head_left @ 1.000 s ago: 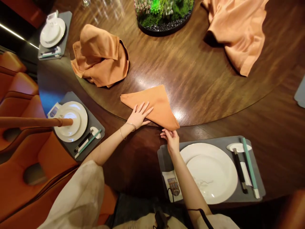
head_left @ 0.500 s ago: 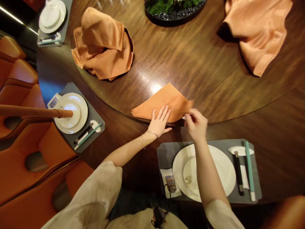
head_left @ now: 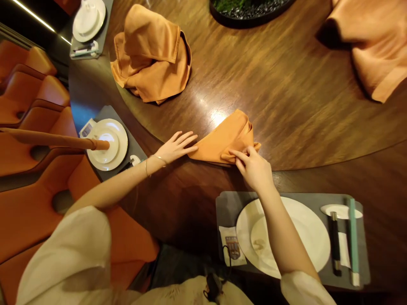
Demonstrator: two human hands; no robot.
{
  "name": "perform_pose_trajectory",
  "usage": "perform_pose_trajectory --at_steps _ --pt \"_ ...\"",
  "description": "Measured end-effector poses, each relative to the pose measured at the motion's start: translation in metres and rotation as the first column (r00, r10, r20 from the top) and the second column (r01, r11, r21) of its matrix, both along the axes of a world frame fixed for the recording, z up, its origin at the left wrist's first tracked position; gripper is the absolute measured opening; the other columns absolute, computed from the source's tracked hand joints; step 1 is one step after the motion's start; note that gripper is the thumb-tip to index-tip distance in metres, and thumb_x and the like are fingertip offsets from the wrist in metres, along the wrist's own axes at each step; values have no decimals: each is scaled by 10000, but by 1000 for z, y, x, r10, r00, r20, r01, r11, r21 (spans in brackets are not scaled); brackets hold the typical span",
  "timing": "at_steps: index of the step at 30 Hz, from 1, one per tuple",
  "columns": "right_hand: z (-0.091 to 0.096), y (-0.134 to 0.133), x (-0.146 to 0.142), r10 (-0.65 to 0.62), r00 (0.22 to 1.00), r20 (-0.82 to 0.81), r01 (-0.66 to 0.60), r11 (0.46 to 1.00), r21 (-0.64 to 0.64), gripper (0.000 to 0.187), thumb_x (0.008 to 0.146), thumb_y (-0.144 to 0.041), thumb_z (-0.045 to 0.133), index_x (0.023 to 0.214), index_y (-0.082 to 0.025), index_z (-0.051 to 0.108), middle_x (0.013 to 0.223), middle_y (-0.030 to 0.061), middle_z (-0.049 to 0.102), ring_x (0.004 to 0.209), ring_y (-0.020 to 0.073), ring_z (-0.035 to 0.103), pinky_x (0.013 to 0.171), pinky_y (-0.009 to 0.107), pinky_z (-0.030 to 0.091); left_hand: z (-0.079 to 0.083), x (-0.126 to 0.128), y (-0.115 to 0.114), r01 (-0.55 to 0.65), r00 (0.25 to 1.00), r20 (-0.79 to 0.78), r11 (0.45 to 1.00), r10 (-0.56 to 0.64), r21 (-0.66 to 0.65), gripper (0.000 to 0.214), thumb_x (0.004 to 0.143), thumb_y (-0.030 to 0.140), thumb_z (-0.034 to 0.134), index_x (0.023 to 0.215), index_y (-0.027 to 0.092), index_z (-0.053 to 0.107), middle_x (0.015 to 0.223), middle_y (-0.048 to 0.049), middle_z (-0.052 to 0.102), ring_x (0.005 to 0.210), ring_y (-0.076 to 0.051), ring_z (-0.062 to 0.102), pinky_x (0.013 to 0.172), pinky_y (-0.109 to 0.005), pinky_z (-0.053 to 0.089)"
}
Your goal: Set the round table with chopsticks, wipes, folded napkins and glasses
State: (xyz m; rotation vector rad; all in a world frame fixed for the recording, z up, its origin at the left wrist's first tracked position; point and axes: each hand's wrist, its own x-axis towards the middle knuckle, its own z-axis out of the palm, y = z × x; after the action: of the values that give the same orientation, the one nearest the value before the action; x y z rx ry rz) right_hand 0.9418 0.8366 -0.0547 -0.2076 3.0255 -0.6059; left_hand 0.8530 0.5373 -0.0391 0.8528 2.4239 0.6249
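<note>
An orange cloth napkin (head_left: 219,140) lies partly folded near the rim of the round wooden turntable (head_left: 286,106). Its right end is bunched up and curled over. My right hand (head_left: 256,167) grips that bunched end, thumb and fingers pinched on the cloth. My left hand (head_left: 178,147) is spread flat at the napkin's left tip, fingers apart; whether the fingertips touch the cloth is hard to tell. Below my right forearm sits a white plate (head_left: 307,237) with a smaller dish on it.
Crumpled orange napkins lie at the back left (head_left: 155,55) and back right (head_left: 378,51). A black planter tray (head_left: 251,19) stands at the far middle. The near grey placemat (head_left: 227,199) holds chopsticks (head_left: 352,241). Orange chairs (head_left: 41,212) line the left side.
My left hand has slid left off the napkin's middle to its left tip. My right hand has rolled the right end inward, so it now looks bunched. The camera view has shifted slightly.
</note>
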Motion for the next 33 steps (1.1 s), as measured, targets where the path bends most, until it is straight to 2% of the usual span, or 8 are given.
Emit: perform_pose_trajectory --at_steps 5,9,14,18,23,26,29,33 --pt "-3 0 -1 -5 1000 -21 5 1000 -22 337 924 -305 467 1165 -279 701 916 60 570 713 167 560 538 275 375 -5 -20 3 128 957 255 990 -138 54 322 873 82 489 1044 306 644 1381 53 569 1380 -97 415 1221 -405 131" --pt "-5 2 -1 -25 1000 -13 25 998 -52 334 924 -292 472 1175 -293 693 924 53 574 718 165 565 545 273 382 10 -16 16 84 938 312 974 -149 212 204 717 168 677 868 306 677 1185 18 702 1259 -166 559 1191 -367 247" --pt "-4 7 1 46 999 -24 -49 989 -137 313 931 -273 462 1166 -274 668 952 58 579 806 178 585 607 273 427 29 -10 65 -146 909 417 951 20 272 147 660 222 738 785 275 681 872 -4 729 1071 -203 638 1074 -343 385" --pt "-4 14 7 129 990 -51 -138 957 -255 243 955 -244 403 1094 -213 600 981 79 591 927 212 573 771 318 470 18 -19 125 -351 815 572 866 95 356 286 626 189 788 887 234 682 670 18 649 784 -170 640 827 -274 475" --pt "-1 27 16 148 987 -66 -162 929 -333 161 935 -206 399 953 -213 559 942 77 593 938 219 557 839 348 459 -6 -36 174 -222 829 559 918 0 330 149 597 100 761 634 220 682 601 13 632 698 -163 608 769 -247 422" --pt "0 30 17 163 986 -44 -169 934 -314 156 905 -182 417 926 -217 568 925 69 595 918 216 551 829 348 458 -12 -39 186 -47 882 466 973 -65 224 148 611 121 728 573 257 684 549 31 610 665 -163 580 731 -247 399" --pt "3 28 13 155 987 -42 -160 948 -276 155 879 -163 426 884 -215 573 895 67 585 885 218 536 811 348 458 -13 -41 192 160 878 424 970 -224 181 152 699 191 675 554 239 670 571 22 624 645 -152 555 709 -253 382" --pt "7 24 13 139 990 -35 -143 932 -333 151 871 -168 438 877 -220 579 942 76 606 931 226 553 852 371 469 -13 -41 199 151 838 498 972 -224 182 350 795 265 602 460 178 552 481 15 523 568 -127 486 660 -263 363"
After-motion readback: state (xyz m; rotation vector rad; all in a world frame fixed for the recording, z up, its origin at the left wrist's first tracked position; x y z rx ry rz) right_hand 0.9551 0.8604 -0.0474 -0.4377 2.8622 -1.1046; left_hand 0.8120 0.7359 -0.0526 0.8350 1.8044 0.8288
